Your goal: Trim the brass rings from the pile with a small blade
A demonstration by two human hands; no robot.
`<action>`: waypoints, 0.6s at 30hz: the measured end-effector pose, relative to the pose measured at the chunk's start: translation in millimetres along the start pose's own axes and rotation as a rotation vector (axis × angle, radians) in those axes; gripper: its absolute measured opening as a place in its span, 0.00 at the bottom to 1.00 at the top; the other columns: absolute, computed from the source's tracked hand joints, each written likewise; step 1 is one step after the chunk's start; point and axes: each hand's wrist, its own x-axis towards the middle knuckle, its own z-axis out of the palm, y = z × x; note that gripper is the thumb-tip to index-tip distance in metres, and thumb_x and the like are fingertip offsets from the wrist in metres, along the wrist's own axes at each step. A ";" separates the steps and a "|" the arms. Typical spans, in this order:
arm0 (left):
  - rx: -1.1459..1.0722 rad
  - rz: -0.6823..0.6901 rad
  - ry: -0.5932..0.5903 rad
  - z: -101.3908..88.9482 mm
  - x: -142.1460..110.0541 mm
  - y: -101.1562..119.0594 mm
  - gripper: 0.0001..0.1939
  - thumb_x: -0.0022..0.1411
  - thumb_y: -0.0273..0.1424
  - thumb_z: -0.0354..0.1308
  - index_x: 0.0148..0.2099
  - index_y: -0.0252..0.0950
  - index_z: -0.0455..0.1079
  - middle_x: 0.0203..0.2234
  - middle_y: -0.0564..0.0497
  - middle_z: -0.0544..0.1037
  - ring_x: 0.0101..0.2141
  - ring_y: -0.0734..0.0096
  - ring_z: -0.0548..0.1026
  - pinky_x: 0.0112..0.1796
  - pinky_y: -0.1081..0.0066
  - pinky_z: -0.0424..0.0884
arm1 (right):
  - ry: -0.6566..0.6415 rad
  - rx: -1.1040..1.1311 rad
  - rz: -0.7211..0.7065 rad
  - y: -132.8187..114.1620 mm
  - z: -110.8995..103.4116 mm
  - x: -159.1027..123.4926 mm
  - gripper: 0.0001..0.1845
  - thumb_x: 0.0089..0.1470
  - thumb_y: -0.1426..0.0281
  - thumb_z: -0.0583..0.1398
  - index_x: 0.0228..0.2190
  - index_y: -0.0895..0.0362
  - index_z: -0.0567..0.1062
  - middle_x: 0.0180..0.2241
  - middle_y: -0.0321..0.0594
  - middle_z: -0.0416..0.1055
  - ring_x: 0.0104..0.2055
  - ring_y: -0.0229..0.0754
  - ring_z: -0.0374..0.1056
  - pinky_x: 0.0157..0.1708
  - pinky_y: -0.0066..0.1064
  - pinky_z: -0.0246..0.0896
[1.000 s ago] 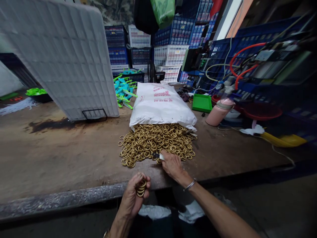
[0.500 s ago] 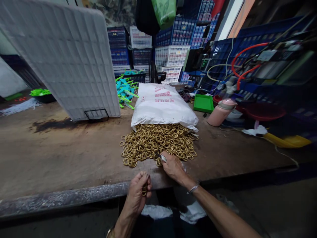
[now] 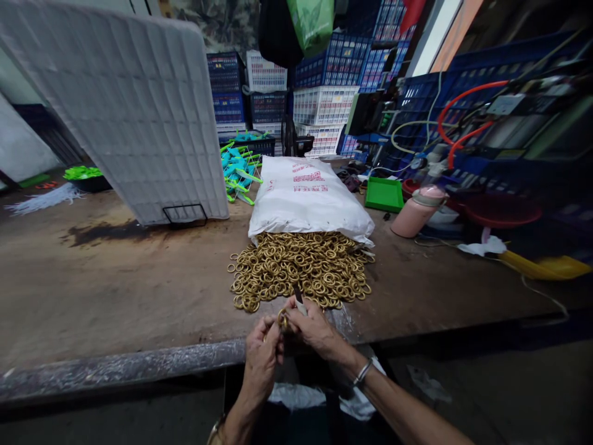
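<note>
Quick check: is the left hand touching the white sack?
Apart: the head view shows the pile of gold rings lying between the left hand and the white sack.

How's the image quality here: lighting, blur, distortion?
Head view, lighting: dim, the floor near-black at lower right, the sack much brighter; head view, focus: the rings fairly clear, detail between left hand and right hand soft; head view, edges: the panel looks stretched, probably by a wide lens.
</note>
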 end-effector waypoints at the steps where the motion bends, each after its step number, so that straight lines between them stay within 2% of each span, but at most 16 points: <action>1: -0.011 -0.003 0.009 -0.2 0.0 0.1 0.16 0.50 0.43 0.58 0.31 0.34 0.64 0.14 0.60 0.61 0.13 0.85 0.57 0.13 0.83 0.53 | -0.008 0.008 -0.001 2.6 1.2 -0.1 0.08 0.51 0.66 0.51 0.25 0.56 0.64 0.16 0.27 0.55 0.18 0.30 0.50 0.20 0.22 0.48; 8: -0.093 -0.055 0.023 -0.7 -3.6 5.9 0.19 0.48 0.43 0.59 0.38 0.36 0.64 0.15 0.60 0.63 0.13 0.85 0.58 0.14 0.84 0.52 | 0.073 0.037 0.060 7.8 6.7 1.1 0.07 0.49 0.66 0.52 0.24 0.56 0.63 0.14 0.26 0.56 0.16 0.29 0.49 0.18 0.22 0.47; 14: 0.026 0.034 0.021 -0.2 -2.4 7.6 0.15 0.50 0.42 0.57 0.27 0.33 0.64 0.15 0.59 0.64 0.13 0.85 0.55 0.13 0.82 0.50 | 0.003 0.004 0.048 0.0 10.3 -2.5 0.08 0.50 0.65 0.52 0.25 0.56 0.63 0.15 0.27 0.59 0.17 0.30 0.53 0.19 0.22 0.49; 18: 0.192 0.160 0.026 -2.3 -1.7 7.1 0.13 0.52 0.38 0.55 0.25 0.34 0.66 0.15 0.57 0.65 0.17 0.81 0.60 0.19 0.80 0.58 | 0.024 -0.138 0.013 -5.2 7.8 -2.5 0.10 0.50 0.65 0.51 0.22 0.57 0.63 0.16 0.29 0.58 0.20 0.31 0.54 0.22 0.23 0.50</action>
